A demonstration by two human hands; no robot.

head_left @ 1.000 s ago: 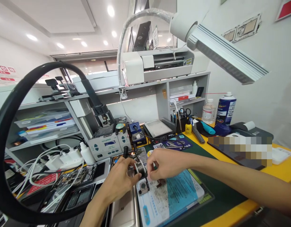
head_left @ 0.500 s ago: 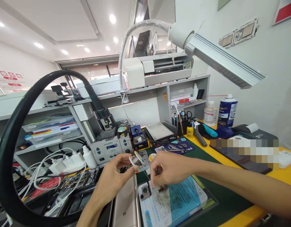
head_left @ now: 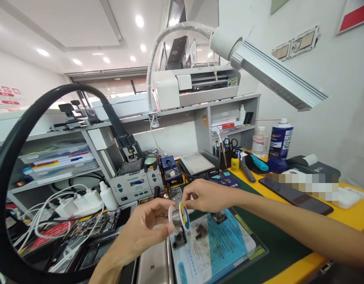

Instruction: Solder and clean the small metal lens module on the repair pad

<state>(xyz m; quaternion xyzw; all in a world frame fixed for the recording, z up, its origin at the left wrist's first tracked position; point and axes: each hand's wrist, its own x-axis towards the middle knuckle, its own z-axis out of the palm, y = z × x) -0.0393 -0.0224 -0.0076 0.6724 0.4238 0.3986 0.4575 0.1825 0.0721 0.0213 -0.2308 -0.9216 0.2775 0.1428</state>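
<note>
My left hand (head_left: 149, 223) grips a spool of solder wire (head_left: 176, 217) between thumb and fingers, its coloured end disc facing right. Close against the far right side of the spool is my right hand (head_left: 201, 196), fingers pinched together; what they hold is hidden. Beneath both hands lies a blue and white printed pad (head_left: 226, 248). On it sit a small dark part (head_left: 179, 240), a brown piece (head_left: 201, 232) and a small circuit piece (head_left: 220, 217). A gold phone back (head_left: 154, 266) rests beside the pad, under my left wrist.
Behind my hands stand a rework station (head_left: 137, 184) and a blue soldering station (head_left: 171, 173). A black hose (head_left: 25, 122) arches on the left. White chargers (head_left: 81, 201) with tangled cables sit there too. To the right are a dark phone (head_left: 294, 196) and a spray can (head_left: 281, 140).
The spool has turned and moved slightly right and down in my left hand. My right hand has lifted from low over the pad to the spool's side, uncovering the brown and circuit pieces.
</note>
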